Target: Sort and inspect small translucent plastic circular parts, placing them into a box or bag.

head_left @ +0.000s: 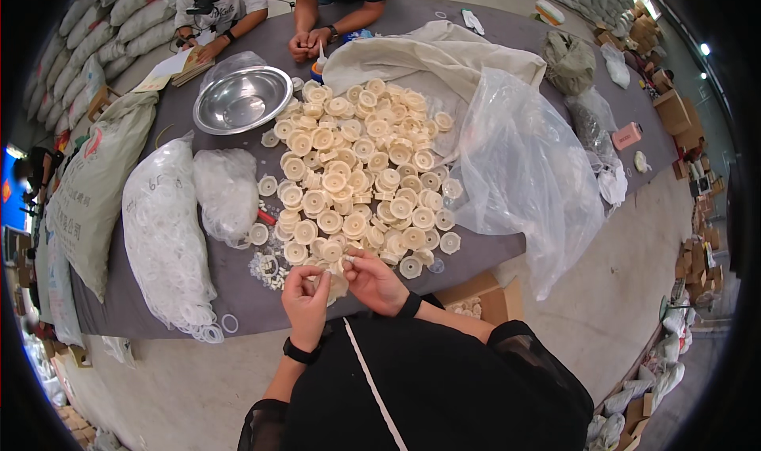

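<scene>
At the near edge of the grey-covered table, my left hand (pixel 307 294) is closed, thumb and fingertips pressed together. What it pinches, if anything, is too small to make out. My right hand (pixel 376 283), also closed, pinches a small white piece (pixel 349 259) between its fingertips. Between the two hands is a cream round plastic part (pixel 338 286), partly hidden by the fingers; I cannot tell which hand supports it. Just beyond spreads a big heap of similar cream round parts (pixel 341 166) with ringed centres. Small white pieces (pixel 273 270) lie scattered left of my left hand.
Left of the heap are a metal bowl (pixel 242 101), a clear bag of rings (pixel 162 237), a smaller bag (pixel 226 193) and a red object (pixel 266 217). Clear plastic sheeting (pixel 523 166) drapes at right. An open carton (pixel 495 302) stands below the edge. Two people sit opposite.
</scene>
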### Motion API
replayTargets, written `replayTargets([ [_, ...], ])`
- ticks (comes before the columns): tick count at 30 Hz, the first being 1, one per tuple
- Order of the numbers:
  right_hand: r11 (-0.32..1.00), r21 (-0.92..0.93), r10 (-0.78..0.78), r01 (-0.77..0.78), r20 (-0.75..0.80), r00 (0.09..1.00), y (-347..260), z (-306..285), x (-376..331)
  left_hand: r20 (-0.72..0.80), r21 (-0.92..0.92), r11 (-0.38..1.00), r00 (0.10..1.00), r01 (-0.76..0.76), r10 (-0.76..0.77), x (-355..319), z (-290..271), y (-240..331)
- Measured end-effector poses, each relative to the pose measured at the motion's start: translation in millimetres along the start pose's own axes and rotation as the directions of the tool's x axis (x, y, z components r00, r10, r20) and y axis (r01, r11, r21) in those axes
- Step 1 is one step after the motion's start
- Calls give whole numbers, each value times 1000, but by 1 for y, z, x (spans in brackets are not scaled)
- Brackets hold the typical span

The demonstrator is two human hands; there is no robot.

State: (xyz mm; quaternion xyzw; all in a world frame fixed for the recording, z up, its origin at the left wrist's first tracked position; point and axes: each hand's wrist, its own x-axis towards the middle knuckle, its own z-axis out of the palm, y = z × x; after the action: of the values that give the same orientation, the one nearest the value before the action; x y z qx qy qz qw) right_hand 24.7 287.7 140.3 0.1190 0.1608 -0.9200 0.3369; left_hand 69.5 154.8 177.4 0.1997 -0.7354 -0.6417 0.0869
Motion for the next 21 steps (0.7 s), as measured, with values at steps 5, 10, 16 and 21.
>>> replayTargets([
  [5, 999, 44, -24, 25, -25, 999, 0, -1, -2, 84, 216, 954, 977, -209, 195, 5, -2, -5],
  [10, 998, -34, -58, 57, -11, 998, -1, -3, 0, 226, -114, 990, 972, 85, -57, 6, -10, -28],
  [16, 508, -800, -387, 320, 119, 914, 0, 5, -14, 8, -129, 991, 999, 40, -39, 8, -12, -34],
  [21, 613, -775, -141, 154, 84, 986, 7, 18, -18, 55, -228, 974, 998, 8, 5, 0, -4, -10],
])
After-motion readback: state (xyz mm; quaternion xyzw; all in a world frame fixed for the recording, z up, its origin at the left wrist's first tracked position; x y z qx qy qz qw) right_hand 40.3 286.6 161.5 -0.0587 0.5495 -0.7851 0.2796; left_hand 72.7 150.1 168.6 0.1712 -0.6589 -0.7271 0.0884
